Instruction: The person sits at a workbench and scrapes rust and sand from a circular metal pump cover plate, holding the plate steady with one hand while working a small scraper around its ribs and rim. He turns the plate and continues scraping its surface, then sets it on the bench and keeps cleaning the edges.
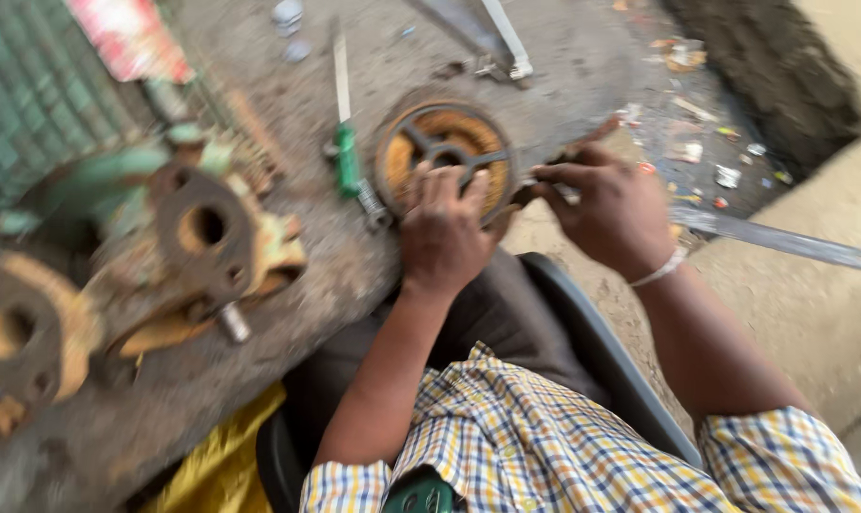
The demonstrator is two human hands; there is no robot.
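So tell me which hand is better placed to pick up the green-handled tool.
Probably the left hand: it rests on the round rusty part, right beside the green-handled tool. The right hand is farther away, gripping something.

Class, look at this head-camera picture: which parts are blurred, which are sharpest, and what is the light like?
Head view: motion blur smears the green pump body and rusty flanges at left most; the left hand and right hand on the rusty wheel are soft; the checked shirt is sharpest. Light is flat daylight, without hard shadows or glare.

A crumpled red-and-white printed plastic package lay at the upper left; small torn wrappers littered the ground at upper right
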